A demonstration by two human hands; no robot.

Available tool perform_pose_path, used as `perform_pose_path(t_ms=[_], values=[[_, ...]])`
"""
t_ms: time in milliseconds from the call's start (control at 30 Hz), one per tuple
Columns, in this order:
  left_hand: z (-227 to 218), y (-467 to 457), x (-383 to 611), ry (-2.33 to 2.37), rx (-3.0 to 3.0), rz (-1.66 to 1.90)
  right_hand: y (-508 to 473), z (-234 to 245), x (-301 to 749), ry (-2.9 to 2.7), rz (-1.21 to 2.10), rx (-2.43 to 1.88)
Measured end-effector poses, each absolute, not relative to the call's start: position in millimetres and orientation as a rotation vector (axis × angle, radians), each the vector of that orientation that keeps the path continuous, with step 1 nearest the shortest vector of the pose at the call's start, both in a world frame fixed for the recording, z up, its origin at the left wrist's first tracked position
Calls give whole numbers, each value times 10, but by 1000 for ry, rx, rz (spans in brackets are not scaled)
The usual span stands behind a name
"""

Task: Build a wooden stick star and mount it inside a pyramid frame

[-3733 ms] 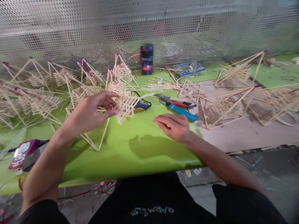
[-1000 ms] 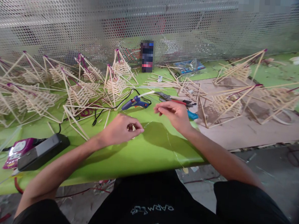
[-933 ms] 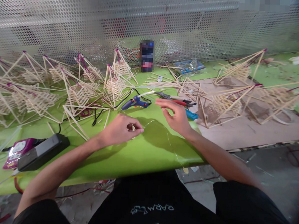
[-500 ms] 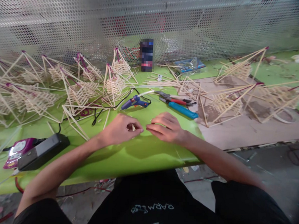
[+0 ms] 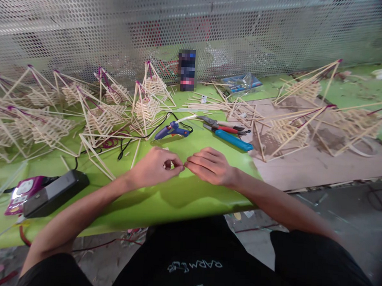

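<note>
Over the green tabletop, my left hand is closed in a pinch, thumb against forefinger. Whatever lies between those fingertips is too small to make out. My right hand is closed as well, its fingers together and its tips almost meeting the left ones; what it holds, if anything, is hidden. Just beyond my hands lies a blue hot glue gun with a glue stick in its back. To its right are cutting pliers with red grips and a blue-handled cutter.
Several wooden stick frames with purple thread crowd the left. More frames stand on a brown board at right. Loose sticks and a phone are behind the tools. A black power box sits front left.
My fingertips have come slightly closer together, and the fingers of my right hand have closed up. The tools and stick frames stay where they were.
</note>
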State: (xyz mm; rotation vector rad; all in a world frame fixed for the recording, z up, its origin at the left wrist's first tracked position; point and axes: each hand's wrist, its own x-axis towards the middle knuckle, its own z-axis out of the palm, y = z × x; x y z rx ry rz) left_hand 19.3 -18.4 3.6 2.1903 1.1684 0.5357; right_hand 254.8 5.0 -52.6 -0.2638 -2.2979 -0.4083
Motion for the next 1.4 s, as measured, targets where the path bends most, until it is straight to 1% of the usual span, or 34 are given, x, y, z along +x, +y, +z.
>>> perform_pose_path(t_ms=[200, 300, 567, 733, 800, 1000, 1167, 1233, 1333, 1400], values=[[26, -178, 188, 1143, 2210, 560, 52, -525, 2549, -2282, -345, -245], [22, -171, 184, 1142, 2202, 548, 77, -542, 2548, -2246, -294, -314], [67, -158, 166, 1165, 2132, 496, 282, -492, 2641, -2046, -99, -669], [85, -136, 143, 1146, 2099, 467, 507, -584, 2787, -2129, -89, -1028], [89, -131, 137, 1133, 2093, 463, 562, -631, 2814, -2157, -64, -1087], [105, -132, 129, 1127, 2094, 453, 584, -692, 2799, -2157, -65, -1072], [112, -135, 123, 1136, 2092, 445, 504, -607, 2773, -2060, -3, -930], [108, -136, 123, 1142, 2099, 447, 442, -538, 2750, -2059, 87, -836], [98, -141, 128, 1146, 2102, 446, 356, -455, 2696, -2173, 328, -690], [97, -144, 132, 1146, 2105, 445, 324, -438, 2656, -2245, 407, -638]])
